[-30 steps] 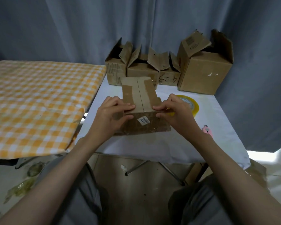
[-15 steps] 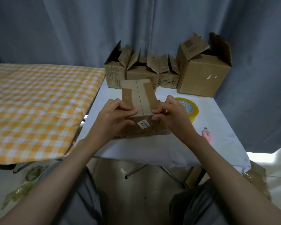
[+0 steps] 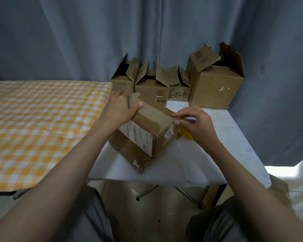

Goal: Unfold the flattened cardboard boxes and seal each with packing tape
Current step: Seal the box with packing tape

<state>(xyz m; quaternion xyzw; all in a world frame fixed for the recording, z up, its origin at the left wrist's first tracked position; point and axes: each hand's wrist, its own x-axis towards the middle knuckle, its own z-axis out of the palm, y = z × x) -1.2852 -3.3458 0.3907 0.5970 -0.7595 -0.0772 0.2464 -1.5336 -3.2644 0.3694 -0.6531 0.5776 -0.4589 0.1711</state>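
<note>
A closed cardboard box (image 3: 143, 135) with a white label sits turned at an angle on the white table (image 3: 208, 159), one corner toward me. My left hand (image 3: 121, 107) grips its far left top edge, thumb on the top flap. At the box's right top corner my right hand (image 3: 194, 123) touches with its fingertips, fingers bent; whether it pinches tape there I cannot tell. A yellow tape roll (image 3: 186, 135) peeks out behind the box, under my right hand.
Three small open boxes (image 3: 147, 84) and one larger open box (image 3: 215, 84) line the back of the table against a blue curtain. An orange checked table (image 3: 42, 119) stands to the left. My knees are below the table's front edge.
The box has been turned from square-on to corner-on. My left hand slid to its far left edge, and my right hand moved to the right top corner.
</note>
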